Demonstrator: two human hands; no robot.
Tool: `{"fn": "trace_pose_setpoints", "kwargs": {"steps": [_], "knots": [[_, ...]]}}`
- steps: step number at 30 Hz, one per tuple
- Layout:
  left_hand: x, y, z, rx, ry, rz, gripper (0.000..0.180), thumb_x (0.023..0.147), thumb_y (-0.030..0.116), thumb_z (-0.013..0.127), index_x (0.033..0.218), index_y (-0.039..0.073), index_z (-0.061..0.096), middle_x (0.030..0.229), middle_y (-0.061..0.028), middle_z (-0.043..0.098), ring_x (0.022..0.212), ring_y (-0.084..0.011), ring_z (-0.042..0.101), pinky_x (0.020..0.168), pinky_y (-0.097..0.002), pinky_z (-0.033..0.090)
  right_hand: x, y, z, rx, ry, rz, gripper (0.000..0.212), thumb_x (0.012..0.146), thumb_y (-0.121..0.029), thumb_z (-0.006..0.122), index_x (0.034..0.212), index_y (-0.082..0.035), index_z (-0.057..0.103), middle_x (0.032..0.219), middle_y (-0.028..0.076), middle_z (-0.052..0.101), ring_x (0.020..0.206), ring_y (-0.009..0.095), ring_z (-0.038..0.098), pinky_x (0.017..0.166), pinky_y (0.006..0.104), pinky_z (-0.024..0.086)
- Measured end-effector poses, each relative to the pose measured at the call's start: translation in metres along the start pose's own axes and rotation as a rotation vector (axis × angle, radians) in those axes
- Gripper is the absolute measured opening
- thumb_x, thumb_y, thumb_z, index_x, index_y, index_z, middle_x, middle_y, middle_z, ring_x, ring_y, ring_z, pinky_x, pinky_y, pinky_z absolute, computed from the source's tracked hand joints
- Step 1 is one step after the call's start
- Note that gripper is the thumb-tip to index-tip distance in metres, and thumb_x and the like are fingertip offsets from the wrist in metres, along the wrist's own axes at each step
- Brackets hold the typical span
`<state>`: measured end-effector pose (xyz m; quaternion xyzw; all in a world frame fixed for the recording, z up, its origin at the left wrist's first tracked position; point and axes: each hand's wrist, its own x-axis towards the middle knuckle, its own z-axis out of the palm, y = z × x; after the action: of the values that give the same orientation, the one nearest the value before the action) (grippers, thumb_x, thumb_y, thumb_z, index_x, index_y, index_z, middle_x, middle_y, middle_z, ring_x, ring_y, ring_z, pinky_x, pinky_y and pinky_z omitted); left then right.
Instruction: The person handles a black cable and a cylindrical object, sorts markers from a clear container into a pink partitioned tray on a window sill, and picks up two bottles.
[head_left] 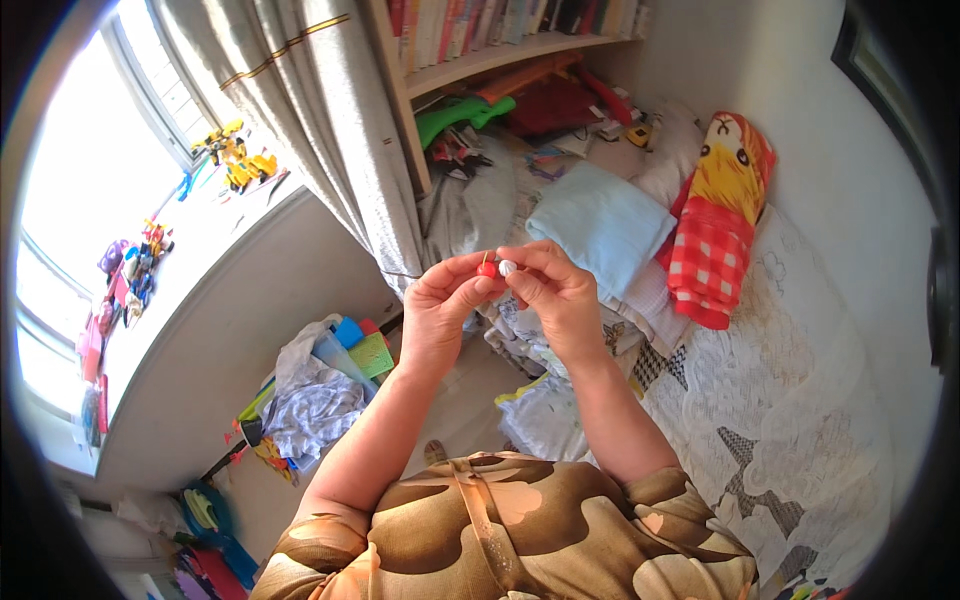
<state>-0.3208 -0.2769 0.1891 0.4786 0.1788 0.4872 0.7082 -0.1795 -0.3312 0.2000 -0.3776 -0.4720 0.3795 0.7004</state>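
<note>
In front of my chest, both arms reach out and my fingertips come together. My left hand (438,305) pinches a small red, round, cherry-like piece (487,269); a thin stem-like bit stands up from it. Between the thumb and finger of my right hand (562,300) is a small white, ridged piece (507,268). The two pieces sit side by side and seem to touch; whether they are joined I cannot tell. My fingers partly cover both.
Beyond my hands, a folded light blue cloth (600,222) lies on piled bedding beside a red-checked plush roll (715,220). A bookshelf (520,60) stands behind. Toys (240,165) line the windowsill at left, near a grey curtain (320,120). A heaped bin (315,390) stands on the floor.
</note>
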Motion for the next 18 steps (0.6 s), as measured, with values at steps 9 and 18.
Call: {"fn": "trace_pose_setpoints", "kwargs": {"steps": [9,18], "knots": [[-0.017,0.034,-0.058,0.120,0.101,0.130,0.026,0.085,-0.004,0.062,0.111,-0.004,0.062,0.101,-0.0092,0.068,0.092,-0.0135,0.064,0.085,-0.0262,0.051,0.008,0.025,0.073,-0.005,-0.027,0.111,0.020,0.087,-0.006,0.064,0.106,-0.005,0.068,0.089,-0.002,0.058,0.069,0.004,0.051,0.058,0.0183,0.043],[-0.029,0.077,-0.129,0.104,0.131,0.186,0.025,0.085,-0.004,0.062,0.110,-0.003,0.062,0.100,-0.0094,0.067,0.091,-0.0128,0.064,0.084,-0.0261,0.051,0.021,0.059,0.152,0.042,-0.102,0.125,0.017,0.088,-0.005,0.063,0.104,-0.003,0.067,0.089,-0.002,0.059,0.070,0.005,0.053,0.060,0.0189,0.045]]}}
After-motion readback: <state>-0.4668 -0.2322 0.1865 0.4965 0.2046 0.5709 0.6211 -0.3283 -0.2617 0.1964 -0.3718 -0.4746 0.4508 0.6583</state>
